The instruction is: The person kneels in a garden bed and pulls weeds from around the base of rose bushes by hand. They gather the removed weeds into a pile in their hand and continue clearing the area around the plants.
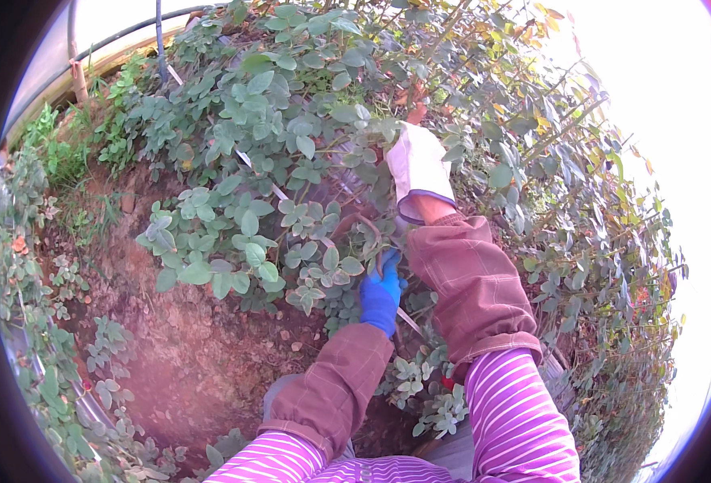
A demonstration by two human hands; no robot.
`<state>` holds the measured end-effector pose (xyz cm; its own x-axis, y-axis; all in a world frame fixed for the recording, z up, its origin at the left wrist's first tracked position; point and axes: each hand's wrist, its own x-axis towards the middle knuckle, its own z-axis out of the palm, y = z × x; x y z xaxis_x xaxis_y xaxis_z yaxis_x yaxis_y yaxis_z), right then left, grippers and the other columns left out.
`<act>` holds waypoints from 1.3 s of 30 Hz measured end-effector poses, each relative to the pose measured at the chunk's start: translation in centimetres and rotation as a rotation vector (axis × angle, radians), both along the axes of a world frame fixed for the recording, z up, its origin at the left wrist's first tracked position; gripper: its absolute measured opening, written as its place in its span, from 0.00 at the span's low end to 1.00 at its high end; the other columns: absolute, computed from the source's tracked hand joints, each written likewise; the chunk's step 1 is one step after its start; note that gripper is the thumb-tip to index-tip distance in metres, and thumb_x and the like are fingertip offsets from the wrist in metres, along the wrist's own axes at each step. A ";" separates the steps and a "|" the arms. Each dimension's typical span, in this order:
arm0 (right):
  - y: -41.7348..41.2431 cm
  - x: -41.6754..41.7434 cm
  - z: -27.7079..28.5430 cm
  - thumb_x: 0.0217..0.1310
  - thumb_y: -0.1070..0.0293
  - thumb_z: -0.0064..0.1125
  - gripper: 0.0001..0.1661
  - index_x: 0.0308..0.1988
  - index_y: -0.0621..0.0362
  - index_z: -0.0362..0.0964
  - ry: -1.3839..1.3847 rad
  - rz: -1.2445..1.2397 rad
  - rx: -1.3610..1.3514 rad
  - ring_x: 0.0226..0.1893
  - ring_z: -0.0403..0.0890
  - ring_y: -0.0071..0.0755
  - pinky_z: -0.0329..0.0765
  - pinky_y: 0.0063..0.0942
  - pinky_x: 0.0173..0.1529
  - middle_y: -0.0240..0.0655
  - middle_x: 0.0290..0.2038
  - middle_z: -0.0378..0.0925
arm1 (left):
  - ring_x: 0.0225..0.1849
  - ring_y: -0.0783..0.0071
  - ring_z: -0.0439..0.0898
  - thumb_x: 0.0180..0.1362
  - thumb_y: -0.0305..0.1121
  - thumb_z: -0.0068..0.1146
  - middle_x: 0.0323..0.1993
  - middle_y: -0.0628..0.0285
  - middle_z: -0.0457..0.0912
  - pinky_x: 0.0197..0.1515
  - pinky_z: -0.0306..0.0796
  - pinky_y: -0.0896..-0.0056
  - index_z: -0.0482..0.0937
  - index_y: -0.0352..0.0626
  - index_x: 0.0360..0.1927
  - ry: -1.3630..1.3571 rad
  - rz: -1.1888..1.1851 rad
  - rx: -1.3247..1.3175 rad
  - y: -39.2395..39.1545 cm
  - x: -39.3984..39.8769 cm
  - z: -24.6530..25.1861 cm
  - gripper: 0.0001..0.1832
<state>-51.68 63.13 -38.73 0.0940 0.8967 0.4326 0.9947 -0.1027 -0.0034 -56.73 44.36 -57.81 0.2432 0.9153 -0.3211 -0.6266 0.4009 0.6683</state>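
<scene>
My left hand [382, 291], in a blue knit glove, reaches in low among the leafy shrubs, which look like rose bushes [259, 253]. Its fingers lie against a brown curved stem or handle [372, 228]; whether they close on it is not clear. Farther forward and to the right, my right hand [419, 163] wears a pale gauntlet-like glove with a dark blue edge. Foliage hides its fingers, so what they touch cannot be seen. Brown checked sleeve covers sit over purple-and-white striped sleeves on both arms.
Thin pale drip lines or strips [279, 192] run diagonally under the leaves. Bare reddish soil [198, 362] lies at the left. Dense thorny-looking stems [564, 130] rise at the right. A dark upright pole [160, 42] and a wooden post [79, 81] stand at the upper left.
</scene>
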 end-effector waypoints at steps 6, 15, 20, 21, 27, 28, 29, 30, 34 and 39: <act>7.0 4.9 0.9 0.67 0.49 0.59 0.28 0.55 0.58 0.84 0.163 -0.314 -0.360 0.52 0.87 0.61 0.84 0.47 0.56 0.55 0.51 0.86 | 0.27 0.81 0.77 0.78 0.35 0.51 0.58 0.64 0.87 0.34 0.77 0.76 0.80 0.44 0.67 -0.014 -0.024 -0.005 -0.5 0.6 1.9 0.19; 5.1 5.0 -1.2 0.73 0.52 0.53 0.25 0.54 0.61 0.82 -0.118 -0.077 -0.255 0.49 0.89 0.45 0.82 0.41 0.50 0.47 0.47 0.89 | 0.28 0.81 0.78 0.78 0.35 0.50 0.58 0.65 0.86 0.34 0.77 0.75 0.79 0.43 0.67 -0.081 -0.030 -0.030 -0.7 0.2 1.8 0.19; -0.2 2.0 -0.9 0.74 0.63 0.56 0.18 0.54 0.62 0.81 0.355 0.157 0.209 0.45 0.89 0.38 0.82 0.35 0.49 0.42 0.44 0.89 | 0.28 0.80 0.78 0.78 0.34 0.50 0.59 0.64 0.85 0.34 0.77 0.75 0.77 0.43 0.68 -0.051 0.009 0.006 0.0 0.8 0.2 0.19; -2.1 1.1 -0.2 0.74 0.64 0.57 0.17 0.54 0.62 0.81 0.479 0.206 0.303 0.45 0.88 0.37 0.82 0.35 0.49 0.41 0.44 0.89 | 0.28 0.80 0.78 0.78 0.34 0.49 0.59 0.63 0.85 0.34 0.77 0.75 0.77 0.43 0.69 -0.056 0.004 0.010 -0.1 0.9 0.2 0.20; -7.5 1.3 4.0 0.76 0.61 0.61 0.20 0.58 0.64 0.78 0.893 0.288 0.312 0.46 0.87 0.30 0.81 0.30 0.53 0.39 0.49 0.88 | 0.27 0.81 0.78 0.77 0.33 0.50 0.59 0.64 0.86 0.32 0.75 0.74 0.77 0.43 0.69 -0.113 -0.022 -0.004 -0.5 0.7 0.6 0.20; -7.3 1.5 3.9 0.77 0.64 0.59 0.20 0.60 0.64 0.76 0.900 0.290 0.245 0.46 0.87 0.31 0.81 0.30 0.55 0.39 0.50 0.88 | 0.27 0.81 0.78 0.77 0.34 0.50 0.58 0.64 0.86 0.31 0.74 0.74 0.78 0.43 0.69 -0.089 -0.029 -0.012 -0.4 0.6 0.7 0.20; -7.0 1.6 3.7 0.78 0.66 0.57 0.21 0.63 0.65 0.73 0.906 0.294 0.176 0.47 0.88 0.33 0.82 0.31 0.56 0.40 0.51 0.88 | 0.27 0.81 0.78 0.77 0.34 0.50 0.58 0.65 0.86 0.31 0.74 0.74 0.78 0.44 0.68 -0.064 -0.035 -0.019 -0.3 0.5 0.7 0.20; -6.6 2.0 3.7 0.77 0.63 0.56 0.20 0.60 0.63 0.75 0.711 0.229 0.074 0.47 0.88 0.39 0.82 0.35 0.56 0.43 0.50 0.88 | 0.26 0.81 0.78 0.77 0.34 0.50 0.57 0.66 0.87 0.31 0.73 0.74 0.78 0.44 0.68 -0.040 -0.047 -0.027 -0.3 0.5 0.7 0.20; -6.4 1.7 1.4 0.71 0.48 0.57 0.26 0.51 0.59 0.81 0.081 -0.187 -0.109 0.46 0.87 0.65 0.82 0.52 0.52 0.54 0.45 0.88 | 0.26 0.81 0.78 0.77 0.34 0.51 0.57 0.67 0.87 0.31 0.73 0.75 0.79 0.45 0.68 -0.047 -0.065 -0.025 -0.4 0.7 1.2 0.19; -4.7 1.9 -0.4 0.66 0.44 0.62 0.25 0.49 0.53 0.85 -0.128 -0.040 -0.138 0.45 0.87 0.63 0.83 0.53 0.49 0.51 0.42 0.88 | 0.26 0.82 0.77 0.77 0.33 0.51 0.58 0.66 0.87 0.32 0.74 0.75 0.79 0.43 0.68 -0.102 -0.057 -0.044 -0.5 1.1 1.0 0.19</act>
